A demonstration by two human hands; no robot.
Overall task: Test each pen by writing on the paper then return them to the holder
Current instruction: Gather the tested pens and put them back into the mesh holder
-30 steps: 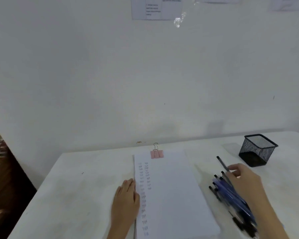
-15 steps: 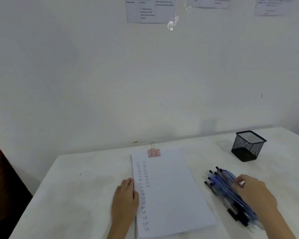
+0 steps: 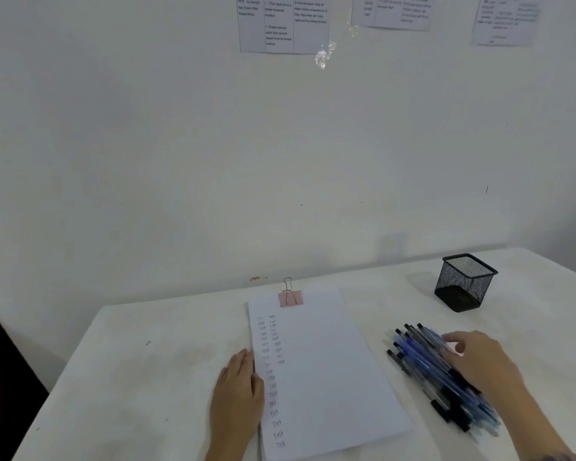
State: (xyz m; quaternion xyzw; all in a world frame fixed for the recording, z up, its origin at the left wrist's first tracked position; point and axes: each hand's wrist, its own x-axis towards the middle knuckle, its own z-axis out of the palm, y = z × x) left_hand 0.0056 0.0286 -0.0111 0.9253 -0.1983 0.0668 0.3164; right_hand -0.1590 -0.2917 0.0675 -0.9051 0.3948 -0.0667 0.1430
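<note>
A white table stands against a pale wall. A stack of paper lies in the middle, held at its far edge by a pink clip. Two short columns of handwritten words run down the left side of the top sheet.

The left hand lies flat, palm down, fingers together and straight, on the table at the left edge of the paper; its fingertips touch that edge. It holds nothing.

To the right of the paper lies a loose pile of pens, blue and black, their tips pointing away and to the left. The right hand rests on the right side of the pile, fingers curled down onto the pens. Its fingertips touch the barrels near the pile's far end. Whether the fingers have closed around one pen cannot be told; that part is blurred.

A black mesh holder stands upright farther back on the right, well apart from the hand and pens. Printed sheets hang on the wall above.
</note>
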